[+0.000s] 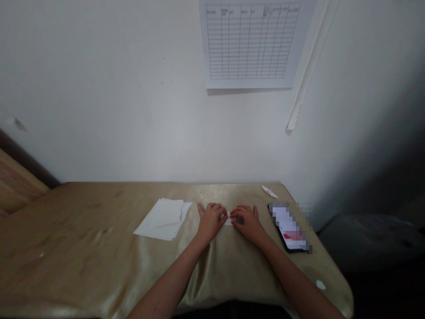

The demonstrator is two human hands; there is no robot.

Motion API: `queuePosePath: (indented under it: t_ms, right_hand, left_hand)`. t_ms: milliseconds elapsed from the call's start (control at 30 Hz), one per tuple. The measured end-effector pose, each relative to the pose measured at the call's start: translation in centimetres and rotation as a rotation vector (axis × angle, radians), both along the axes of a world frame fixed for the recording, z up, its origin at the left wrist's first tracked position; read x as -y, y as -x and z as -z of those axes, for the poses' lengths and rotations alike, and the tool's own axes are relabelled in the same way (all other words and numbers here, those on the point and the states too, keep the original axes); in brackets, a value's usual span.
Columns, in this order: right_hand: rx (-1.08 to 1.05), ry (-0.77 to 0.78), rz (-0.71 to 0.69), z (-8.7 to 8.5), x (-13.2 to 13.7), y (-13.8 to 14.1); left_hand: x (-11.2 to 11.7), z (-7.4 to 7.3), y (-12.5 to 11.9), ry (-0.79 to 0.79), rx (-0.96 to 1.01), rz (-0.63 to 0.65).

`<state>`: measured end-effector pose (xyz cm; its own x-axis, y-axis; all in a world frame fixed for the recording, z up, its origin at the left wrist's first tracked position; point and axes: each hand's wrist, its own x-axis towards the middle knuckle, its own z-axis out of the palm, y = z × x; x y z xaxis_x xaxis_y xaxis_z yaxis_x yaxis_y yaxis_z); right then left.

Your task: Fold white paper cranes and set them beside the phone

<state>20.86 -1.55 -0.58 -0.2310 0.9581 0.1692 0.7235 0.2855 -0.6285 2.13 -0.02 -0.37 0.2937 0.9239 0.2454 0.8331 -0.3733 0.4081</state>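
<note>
Two bare hands are working close together at the far middle of a tan, glossy cloth-covered table, and going from left to right the scene reads like this. Lying flat to the left of the hands is a loose stack of white lined paper sheets, its top sheet torn or uneven along its right edge; nothing is touching it. Just beside it, the left hand is resting palm down with fingers curled forward, its fingertips pressing on a small white piece of paper that is mostly hidden under both hands. The right hand is mirroring it, palm down, its fingertips meeting the left ones over that same piece. Whether either hand is pinching an edge or only flattening it is hard to tell.

Judging by how little paper is showing, the piece is already folded down small and a crease is being pressed, so the folding seems to be well under way. Further right, a dark smartphone with a lit screen is lying near the table's edge, and behind it a small white folded paper figure is sitting finished by the wall.
</note>
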Motion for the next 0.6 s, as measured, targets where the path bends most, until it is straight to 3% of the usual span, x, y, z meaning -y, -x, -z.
queuePosePath:
  t_ms: [267,600]
  right_hand:
    - [-0.031,-0.012,-0.001,-0.34,0.12,0.03]
    - [-0.038,-0.036,0.016,0.41,-0.06,0.16]
  left_hand:
    - [0.14,-0.07,0.27,0.040,0.039,-0.001]
    - [0.38,0.25,0.86,0.049,0.060,-0.019]
